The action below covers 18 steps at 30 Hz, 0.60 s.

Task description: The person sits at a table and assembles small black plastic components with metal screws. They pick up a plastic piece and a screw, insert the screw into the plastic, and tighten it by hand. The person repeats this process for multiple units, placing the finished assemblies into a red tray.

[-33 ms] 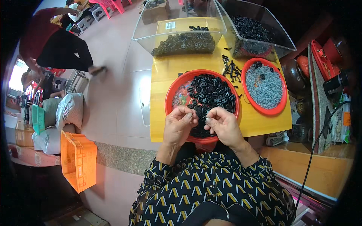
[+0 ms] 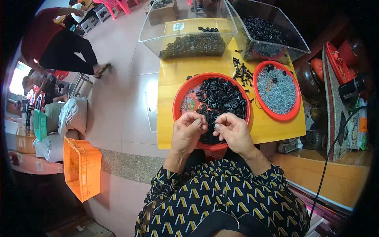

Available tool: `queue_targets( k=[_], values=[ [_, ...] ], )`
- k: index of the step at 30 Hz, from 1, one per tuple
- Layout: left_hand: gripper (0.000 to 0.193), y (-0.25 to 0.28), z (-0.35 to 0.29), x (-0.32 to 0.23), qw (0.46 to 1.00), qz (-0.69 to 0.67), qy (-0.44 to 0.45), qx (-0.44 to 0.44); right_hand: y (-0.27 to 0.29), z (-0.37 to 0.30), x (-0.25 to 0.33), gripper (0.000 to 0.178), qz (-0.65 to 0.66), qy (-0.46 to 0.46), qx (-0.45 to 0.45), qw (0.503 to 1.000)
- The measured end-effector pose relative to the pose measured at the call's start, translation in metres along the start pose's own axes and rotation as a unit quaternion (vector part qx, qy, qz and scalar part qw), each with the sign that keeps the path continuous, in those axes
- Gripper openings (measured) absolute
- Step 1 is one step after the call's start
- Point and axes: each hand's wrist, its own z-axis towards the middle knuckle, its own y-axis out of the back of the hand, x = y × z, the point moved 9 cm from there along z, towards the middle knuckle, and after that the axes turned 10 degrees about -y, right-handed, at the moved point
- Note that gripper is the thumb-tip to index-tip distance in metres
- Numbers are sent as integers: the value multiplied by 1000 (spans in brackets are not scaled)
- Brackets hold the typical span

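Observation:
Over the near side of a red basin (image 2: 177,89), my left hand (image 2: 185,133) and my right hand (image 2: 237,135) face each other a short gap apart. Thumb and forefinger are pinched together on both. Whatever the fingertips hold is too small to name. Small black oval pieces with holes (image 2: 221,94) heap up in the basin, mostly toward its right; its patterned bottom shows at the left. Right of it stands a red tray (image 2: 259,100) full of small silvery metal parts (image 2: 278,94), with a few black pieces on top. Slim black parts (image 2: 242,73) lie loose between the two.
Two clear plastic bins (image 2: 189,37) (image 2: 272,35) holding black pieces stand at the back of the yellow tabletop (image 2: 167,118). An orange crate (image 2: 83,170) sits on the floor at left, near stuffed sacks (image 2: 74,114). A person (image 2: 63,47) is at upper left. A black cable (image 2: 325,166) hangs at right.
My hands hold nearly the same pose over the basin. At upper left, the person's leg and foot have shifted slightly.

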Motion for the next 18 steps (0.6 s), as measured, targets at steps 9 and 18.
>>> queue_targets(
  k=[9,18],
  values=[
    [14,-3,-11,-8,996,8,-84,-41,-14,-5,-4,6,24,2,-34,999],
    [13,2,-13,-3,995,9,-77,-54,-18,-3,-2,6,41,15,-29,999]
  ],
)
